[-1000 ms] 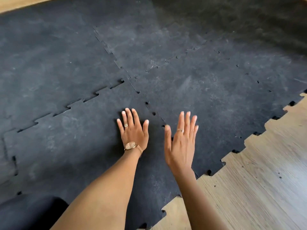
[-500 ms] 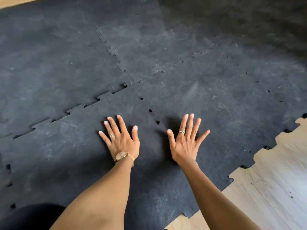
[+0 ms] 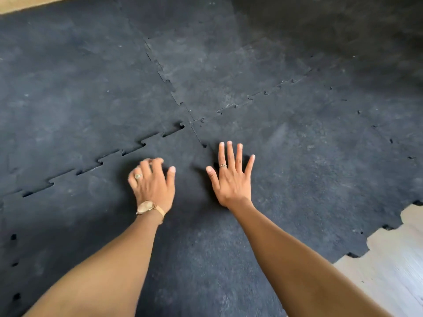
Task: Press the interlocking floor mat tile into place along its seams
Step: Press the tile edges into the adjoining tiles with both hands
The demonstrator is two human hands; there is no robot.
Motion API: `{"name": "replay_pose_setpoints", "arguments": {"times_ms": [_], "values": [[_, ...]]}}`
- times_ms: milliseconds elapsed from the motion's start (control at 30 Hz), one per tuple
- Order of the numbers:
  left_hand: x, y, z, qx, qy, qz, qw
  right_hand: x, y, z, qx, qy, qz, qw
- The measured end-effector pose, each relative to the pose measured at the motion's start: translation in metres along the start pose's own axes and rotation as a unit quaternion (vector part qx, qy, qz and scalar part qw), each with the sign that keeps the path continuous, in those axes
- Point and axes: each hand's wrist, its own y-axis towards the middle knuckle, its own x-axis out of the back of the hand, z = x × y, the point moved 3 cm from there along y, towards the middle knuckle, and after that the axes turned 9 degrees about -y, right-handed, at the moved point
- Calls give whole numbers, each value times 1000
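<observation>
The tile (image 3: 96,220) was dark, scuffed rubber with toothed edges, lying at lower left among joined mats; its far seam (image 3: 109,156) gaped. No writing was legible. The left hand (image 3: 153,186) rested on it, fingers loosely curled; the right hand (image 3: 231,179) lay flat, fingers spread.

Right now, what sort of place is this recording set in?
Probably an indoor room being fitted out as a home gym or play area. Dark interlocking floor mat tiles with puzzle-tooth seams cover most of a light wood-look floor, and both bare hands work on the mat.
</observation>
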Motion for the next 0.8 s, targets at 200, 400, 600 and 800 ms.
{"name": "replay_pose_setpoints", "arguments": {"times_ms": [200, 400, 600, 800], "values": [[-11, 2, 12, 134, 22, 42, 990, 6, -1, 0, -1, 17, 15, 1000], [-14, 5, 16, 134, 45, 42, 989, 38, 67, 51, 78, 39, -133, 987], [-12, 6, 15, 143, 50, 65, 986, -3, 78, 49, 95, -23, -12, 995], [-9, 7, 13, 139, 49, 59, 987, -1, 78, 50, 104, -25, -8, 994]]}}
